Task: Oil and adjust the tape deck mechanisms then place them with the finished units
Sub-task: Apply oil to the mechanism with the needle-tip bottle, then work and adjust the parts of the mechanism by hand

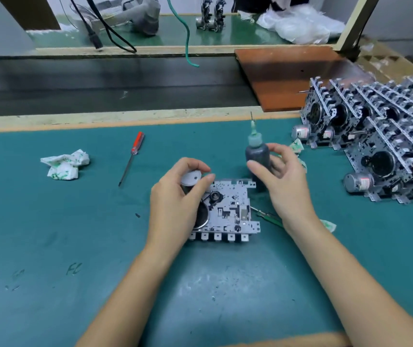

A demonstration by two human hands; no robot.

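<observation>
A metal tape deck mechanism (230, 209) lies flat on the green mat (75, 221) in front of me. My left hand (173, 206) grips its left end, fingers curled round the motor with the white round cap. Just behind the mechanism's right corner a dark oil bottle (257, 152) with a needle tip stands upright. My right hand (285, 186) holds it, thumb on the front and fingers curled behind. Several finished units (381, 136) stand stacked in rows at the right.
A red-handled screwdriver (135, 149) and a crumpled tissue (65, 165) lie on the mat to the left. A green tool (268, 216) lies under my right wrist. Beyond the mat's wooden edge are a dark conveyor belt (100, 81) and a brown board (288, 76).
</observation>
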